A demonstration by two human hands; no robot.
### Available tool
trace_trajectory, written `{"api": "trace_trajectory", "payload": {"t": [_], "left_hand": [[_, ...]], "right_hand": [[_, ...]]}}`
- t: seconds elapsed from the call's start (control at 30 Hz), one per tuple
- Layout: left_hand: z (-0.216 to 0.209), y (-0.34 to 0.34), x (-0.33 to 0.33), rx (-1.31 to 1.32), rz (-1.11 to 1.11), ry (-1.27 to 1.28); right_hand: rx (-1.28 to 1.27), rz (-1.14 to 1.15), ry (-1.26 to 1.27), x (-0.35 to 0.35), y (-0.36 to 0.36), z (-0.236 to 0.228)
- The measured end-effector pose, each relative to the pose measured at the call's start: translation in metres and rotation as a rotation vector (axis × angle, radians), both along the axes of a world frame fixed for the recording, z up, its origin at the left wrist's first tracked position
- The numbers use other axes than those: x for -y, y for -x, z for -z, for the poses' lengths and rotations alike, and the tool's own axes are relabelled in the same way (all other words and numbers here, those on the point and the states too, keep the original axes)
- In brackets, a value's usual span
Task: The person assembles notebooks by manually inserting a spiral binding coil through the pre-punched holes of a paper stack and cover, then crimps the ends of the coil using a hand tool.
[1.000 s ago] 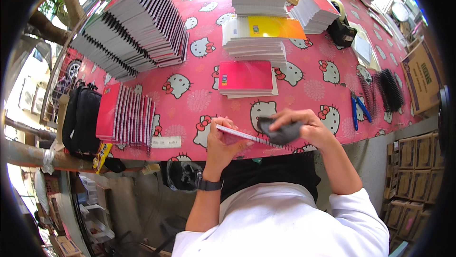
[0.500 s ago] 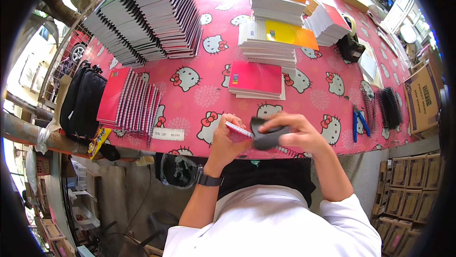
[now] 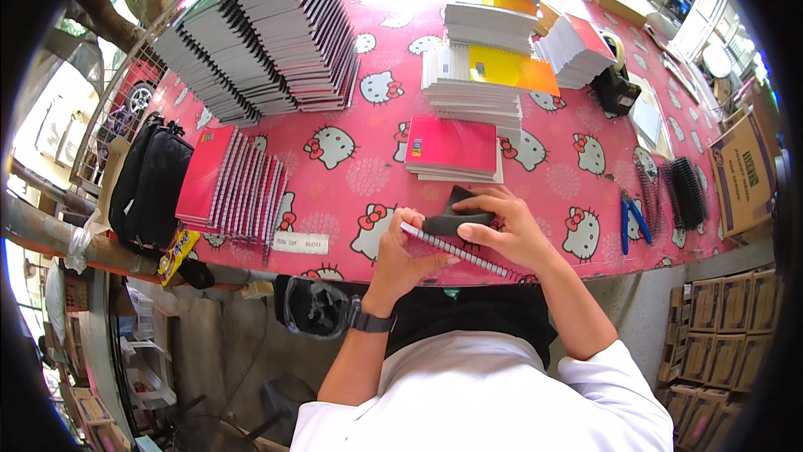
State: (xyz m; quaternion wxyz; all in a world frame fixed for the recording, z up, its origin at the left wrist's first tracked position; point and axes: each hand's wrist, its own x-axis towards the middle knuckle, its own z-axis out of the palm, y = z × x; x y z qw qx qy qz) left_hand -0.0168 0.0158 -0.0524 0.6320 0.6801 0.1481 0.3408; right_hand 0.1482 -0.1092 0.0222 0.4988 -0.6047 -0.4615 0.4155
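Note:
Near the table's front edge, my left hand (image 3: 398, 260) is closed on a narrow-seen spiral notebook (image 3: 468, 256) with a white edge and a coil along it. The coil's loose end sticks out past the notebook on the right, below my right wrist. My right hand (image 3: 517, 230) grips a black curved block (image 3: 456, 216) and holds it against or just over the notebook's upper left part. Whether the two touch cannot be made out. Beyond my hands lies a short pile of red-covered pads (image 3: 452, 147).
Red spiral notebooks (image 3: 222, 180) are stacked at left beside a black bag (image 3: 146, 184). Taller notebook stacks (image 3: 284, 42) rise behind. Paper stacks (image 3: 473, 92) stand at the back centre. Blue-handled pliers (image 3: 634, 222), black coils (image 3: 687, 193) and a cardboard box (image 3: 744, 172) are at right.
My right hand has shifted the black block slightly left and away from me, turning it. More of the notebook's coiled edge now shows. My left hand keeps its grip.

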Motion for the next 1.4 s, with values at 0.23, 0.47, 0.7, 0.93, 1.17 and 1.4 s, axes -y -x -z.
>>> {"api": "trace_trajectory", "payload": {"t": [0.23,0.47,0.7,0.93,1.17,1.4], "left_hand": [[-0.007,-0.002,0.0,0.01,0.035,0.057],[-0.009,-0.004,0.002,-0.06,-0.003,-0.031],[-0.048,-0.014,0.012,0.007,0.024,-0.068],[-0.068,-0.016,0.024,0.08,0.03,0.001],[-0.067,-0.015,0.027,0.081,-0.002,0.029],[-0.06,-0.011,0.019,-0.006,-0.01,-0.026]], "right_hand": [[0.334,0.17,-0.034,-0.002,0.005,0.006],[0.76,0.579,-0.019,0.06,-0.048,0.027],[0.775,0.497,-0.268,0.056,-0.022,-0.022],[0.532,0.223,-0.414,0.022,0.023,-0.031],[0.551,0.274,-0.498,0.015,0.026,-0.033],[0.52,0.226,-0.503,0.01,0.027,-0.032]]}}
